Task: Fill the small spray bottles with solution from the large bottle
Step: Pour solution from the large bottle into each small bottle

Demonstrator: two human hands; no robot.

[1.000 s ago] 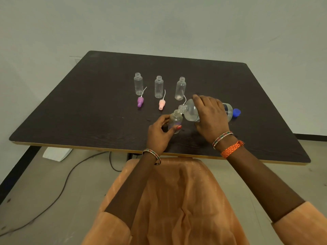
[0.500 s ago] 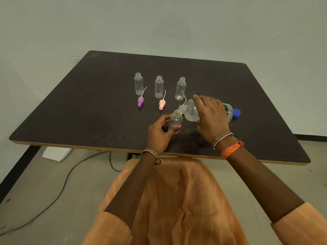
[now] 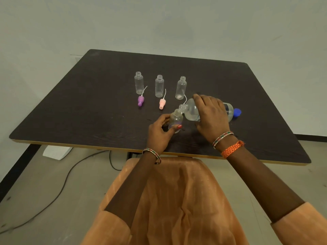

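Both hands work near the table's point(image 3: 70, 110) front edge: right hand point(image 3: 211, 114) grips the large bottle point(image 3: 192, 110), tipped leftward, neck just over the small spray bottle point(image 3: 175, 120) held upright by left hand point(image 3: 159, 134). Three more bottles point(image 3: 159, 86) stand behind, uncapped. Any stream or fill level is too faint to make out.

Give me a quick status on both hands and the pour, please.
Left hand grips small clear spray bottle upright. Right hand tips large clear bottle, neck at its mouth. Three clear small bottles unfilled behind; nothing in the way.
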